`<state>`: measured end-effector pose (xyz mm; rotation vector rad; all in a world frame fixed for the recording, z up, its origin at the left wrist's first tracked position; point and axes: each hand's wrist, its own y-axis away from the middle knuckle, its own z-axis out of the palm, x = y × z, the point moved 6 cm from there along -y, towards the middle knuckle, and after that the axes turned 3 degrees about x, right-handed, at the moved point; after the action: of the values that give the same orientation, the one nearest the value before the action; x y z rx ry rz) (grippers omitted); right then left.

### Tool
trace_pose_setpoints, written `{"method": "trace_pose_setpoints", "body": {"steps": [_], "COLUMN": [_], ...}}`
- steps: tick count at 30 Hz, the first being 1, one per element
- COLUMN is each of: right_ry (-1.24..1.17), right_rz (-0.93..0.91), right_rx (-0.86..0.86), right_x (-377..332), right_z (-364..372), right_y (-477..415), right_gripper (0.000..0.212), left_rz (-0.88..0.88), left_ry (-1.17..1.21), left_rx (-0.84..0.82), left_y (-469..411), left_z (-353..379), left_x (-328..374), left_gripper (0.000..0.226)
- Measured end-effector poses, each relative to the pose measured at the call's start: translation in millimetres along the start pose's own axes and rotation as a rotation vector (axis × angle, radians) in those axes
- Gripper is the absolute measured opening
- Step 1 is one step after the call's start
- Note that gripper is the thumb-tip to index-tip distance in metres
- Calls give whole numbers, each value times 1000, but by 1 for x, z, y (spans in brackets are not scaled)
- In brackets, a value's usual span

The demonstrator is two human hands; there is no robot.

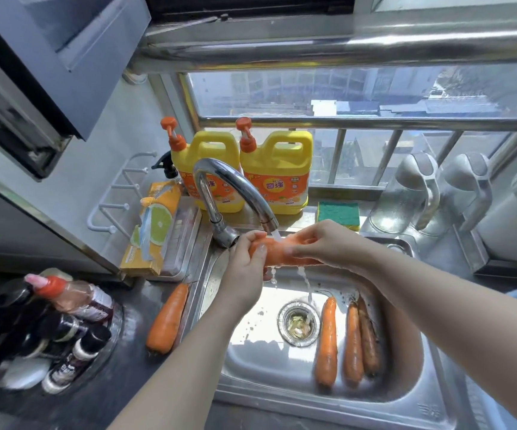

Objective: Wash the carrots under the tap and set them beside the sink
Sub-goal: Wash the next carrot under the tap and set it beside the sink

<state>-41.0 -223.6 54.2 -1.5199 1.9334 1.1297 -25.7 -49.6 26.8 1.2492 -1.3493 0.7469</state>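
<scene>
An orange carrot (277, 251) lies crosswise under the running tap (235, 187), held at both ends. My left hand (244, 271) grips its left end and my right hand (325, 243) wraps its right end. Water runs off the carrot into the steel sink (251, 361). Three more carrots lie in the basin right of the drain: one clean-looking (327, 339) and two with dark dirt (352, 342) (368, 339). One carrot (168, 319) rests on the counter just left of the sink rim.
Two yellow detergent jugs (207, 169) (277, 172) stand behind the tap. A green sponge (338, 214) sits on the back ledge. Bottles (65, 308) crowd the left counter. A lime-printed box (154, 225) leans at the left. Clear jugs (406, 193) stand at the right.
</scene>
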Motion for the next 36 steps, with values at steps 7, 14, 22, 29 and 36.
{"method": "trace_pose_setpoints", "body": {"steps": [7,14,22,29,36], "right_ry": [104,142,250,376,218], "right_rz": [-10,-5,-86,-322,-208], "right_rx": [86,130,228,104,274], "right_x": [2,1,-7,-9,-5], "right_z": [5,7,6,7,-15], "right_y": [-5,0,4,13,7], "right_gripper": [61,77,54,30,47], "left_rz": [-7,-7,11,-95,-167], "left_ry": [-5,27,3,7,-27], "left_rx": [-5,-4,4,95,10], "left_y": [-2,3,0,-8,-2], "left_z": [3,3,3,-21,-23], "left_x": [3,0,3,-2,-8], "left_gripper": [20,21,20,16,27]}}
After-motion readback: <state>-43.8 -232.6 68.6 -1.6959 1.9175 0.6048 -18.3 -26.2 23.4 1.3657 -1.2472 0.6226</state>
